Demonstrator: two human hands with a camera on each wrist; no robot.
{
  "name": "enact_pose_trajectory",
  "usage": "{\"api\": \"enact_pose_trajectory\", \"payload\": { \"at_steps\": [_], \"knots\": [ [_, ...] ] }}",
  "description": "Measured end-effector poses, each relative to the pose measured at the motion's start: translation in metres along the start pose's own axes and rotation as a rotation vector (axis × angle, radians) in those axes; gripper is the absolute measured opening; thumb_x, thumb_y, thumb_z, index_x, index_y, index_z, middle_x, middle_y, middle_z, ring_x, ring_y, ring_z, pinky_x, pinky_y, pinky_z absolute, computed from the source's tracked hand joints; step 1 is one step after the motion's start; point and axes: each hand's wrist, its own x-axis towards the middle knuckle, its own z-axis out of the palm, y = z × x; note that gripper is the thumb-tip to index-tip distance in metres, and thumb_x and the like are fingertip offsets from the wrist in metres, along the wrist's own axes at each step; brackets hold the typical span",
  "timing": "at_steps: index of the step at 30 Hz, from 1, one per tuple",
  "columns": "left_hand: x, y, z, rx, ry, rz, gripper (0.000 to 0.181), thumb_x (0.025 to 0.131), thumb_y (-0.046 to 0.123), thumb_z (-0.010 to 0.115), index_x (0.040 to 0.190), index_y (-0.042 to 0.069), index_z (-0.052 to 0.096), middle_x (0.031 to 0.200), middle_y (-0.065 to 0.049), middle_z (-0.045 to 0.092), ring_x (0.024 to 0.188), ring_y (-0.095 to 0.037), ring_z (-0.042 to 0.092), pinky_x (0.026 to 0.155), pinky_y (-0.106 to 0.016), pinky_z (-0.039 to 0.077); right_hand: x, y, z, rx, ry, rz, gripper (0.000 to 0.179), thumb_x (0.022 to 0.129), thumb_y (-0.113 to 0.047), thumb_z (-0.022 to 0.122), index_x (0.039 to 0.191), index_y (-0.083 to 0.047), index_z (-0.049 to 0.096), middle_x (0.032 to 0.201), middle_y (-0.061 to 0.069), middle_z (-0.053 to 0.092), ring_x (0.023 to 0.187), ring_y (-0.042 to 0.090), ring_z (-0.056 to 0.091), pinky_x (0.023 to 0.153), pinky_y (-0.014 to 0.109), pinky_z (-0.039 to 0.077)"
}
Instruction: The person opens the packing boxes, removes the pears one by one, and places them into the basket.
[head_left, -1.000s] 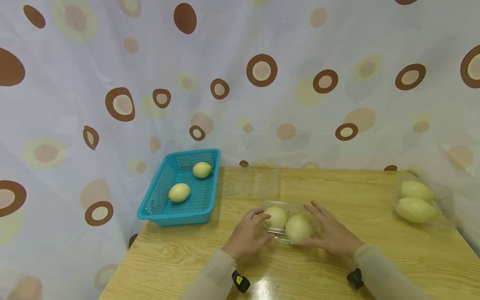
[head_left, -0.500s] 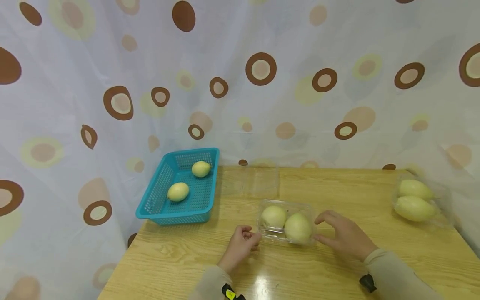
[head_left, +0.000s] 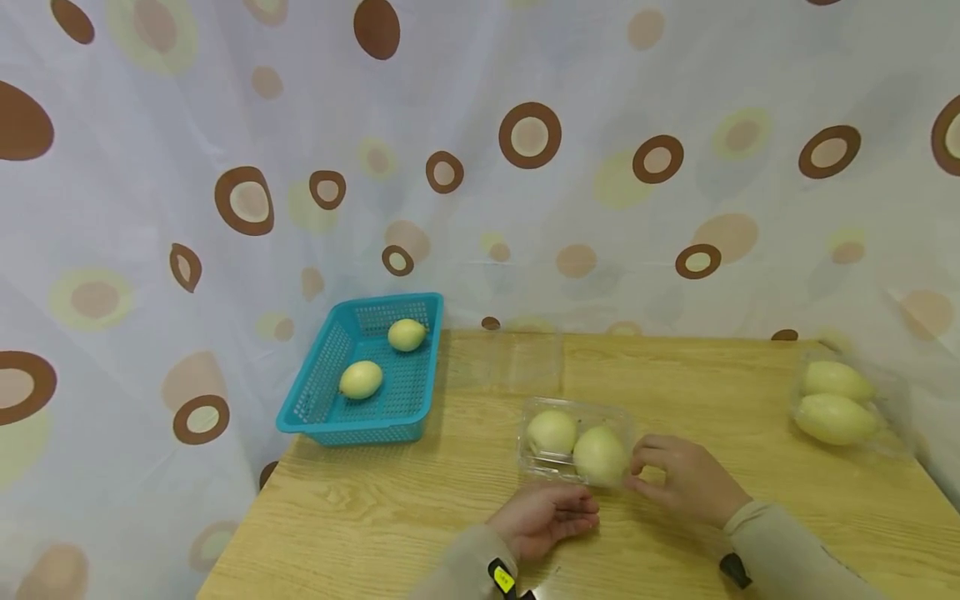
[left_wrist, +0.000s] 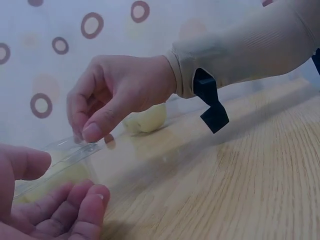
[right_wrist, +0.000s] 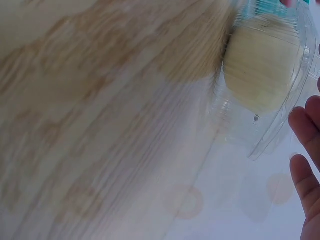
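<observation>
A clear plastic clamshell box [head_left: 576,410] holds two round, pale yellow fruits, the left fruit [head_left: 552,433] and the right fruit [head_left: 601,455]. At the box's front right corner, my right hand [head_left: 686,479] pinches the rim between thumb and fingertips; the left wrist view shows this grip from the side. My left hand [head_left: 547,518] is just in front of the box, fingers loosely bent and pointing right, holding nothing. In the left wrist view its thumb [left_wrist: 32,164] stands apart from the fingers, with the box edge behind.
A teal basket [head_left: 431,379] with two smaller pale fruits stands at the back left. Beside it lies an open clear plastic box [head_left: 528,362]. Another clear box [head_left: 892,417] with two oblong yellow fruits sits at the right edge. A patterned curtain [head_left: 570,200] hangs behind the table.
Both hands were around the box's ends. The left hand has let go, drawn back, then swung right in front of the box. The right hand has narrowed onto the box's right corner.
</observation>
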Motion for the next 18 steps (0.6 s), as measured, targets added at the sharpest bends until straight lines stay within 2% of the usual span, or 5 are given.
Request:
{"api": "enact_pose_trajectory", "payload": {
  "at_steps": [4,8,14,18],
  "knots": [
    [0.010,-0.006,0.012,-0.027,0.026,0.018,0.025,0.090,0.016,0.066,0.102,-0.005,0.068,0.088,-0.010,0.068,0.083,-0.018,0.066,0.082,-0.034,0.054,-0.002,0.001,0.001,-0.016,-0.012,-0.003,0.027,0.068,-0.022,0.088,0.076,-0.033,0.065,0.091,-0.020,0.058,0.081,-0.001,0.057,0.070,0.017,0.049],
    [0.016,-0.009,0.017,-0.025,0.037,0.037,0.026,0.089,0.015,0.067,0.102,-0.007,0.068,0.085,-0.008,0.068,0.079,-0.015,0.065,0.077,-0.030,0.055,-0.003,0.001,0.002,-0.023,-0.013,-0.024,0.025,0.067,-0.023,0.088,0.076,-0.032,0.067,0.092,-0.018,0.059,0.081,0.001,0.058,0.072,0.018,0.050],
    [0.021,-0.011,0.016,-0.006,0.019,0.050,0.024,0.089,0.014,0.068,0.101,-0.007,0.069,0.084,-0.007,0.068,0.076,-0.013,0.065,0.072,-0.025,0.055,0.000,0.001,0.002,-0.037,0.007,-0.086,0.023,0.064,-0.020,0.089,0.074,-0.027,0.070,0.088,-0.016,0.060,0.078,0.003,0.059,0.069,0.018,0.050],
    [0.022,-0.012,0.014,-0.002,0.004,0.050,0.022,0.089,0.014,0.068,0.100,-0.005,0.069,0.084,-0.006,0.069,0.075,-0.012,0.065,0.069,-0.024,0.054,0.002,0.000,0.002,-0.051,-0.001,-0.134,0.018,0.066,-0.020,0.087,0.073,-0.025,0.072,0.083,-0.015,0.059,0.073,0.001,0.056,0.064,0.017,0.049]
  ]
}}
